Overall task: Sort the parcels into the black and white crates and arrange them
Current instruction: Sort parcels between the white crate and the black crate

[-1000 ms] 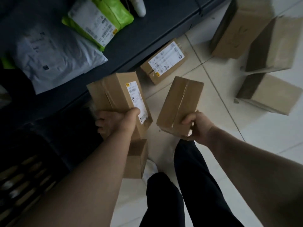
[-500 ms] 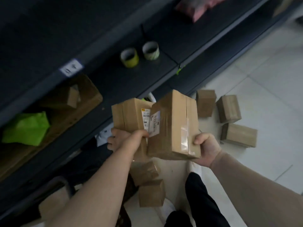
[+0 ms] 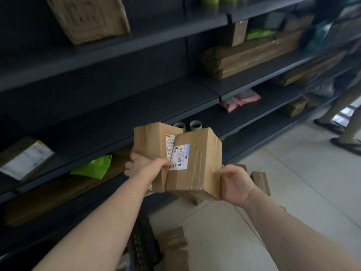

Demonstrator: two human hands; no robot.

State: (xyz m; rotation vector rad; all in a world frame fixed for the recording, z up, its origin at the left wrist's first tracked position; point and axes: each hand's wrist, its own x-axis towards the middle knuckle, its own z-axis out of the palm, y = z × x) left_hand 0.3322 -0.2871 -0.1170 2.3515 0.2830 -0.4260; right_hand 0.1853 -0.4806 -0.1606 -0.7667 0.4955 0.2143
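I hold two brown cardboard parcels side by side at chest height in front of dark shelving. My left hand (image 3: 144, 166) grips the left parcel (image 3: 151, 147), which carries a white label with a yellow corner. My right hand (image 3: 235, 184) grips the right parcel (image 3: 197, 163) at its lower right corner; this one is taped and has a barcode label. The two parcels touch each other. A black crate (image 3: 141, 245) shows low down between my arms, mostly hidden by my left forearm. No white crate is in view.
Dark shelves (image 3: 117, 106) hold several cardboard boxes, a green bag (image 3: 93, 167), a pink bag (image 3: 240, 99) and two tape rolls (image 3: 188, 125). More small boxes (image 3: 173, 245) lie on the tiled floor. Another person's legs in sandals (image 3: 341, 133) stand at the right.
Both parcels have been raised from near the floor to chest height and brought together until they touch. My view has tilted up from the floor to the shelves.
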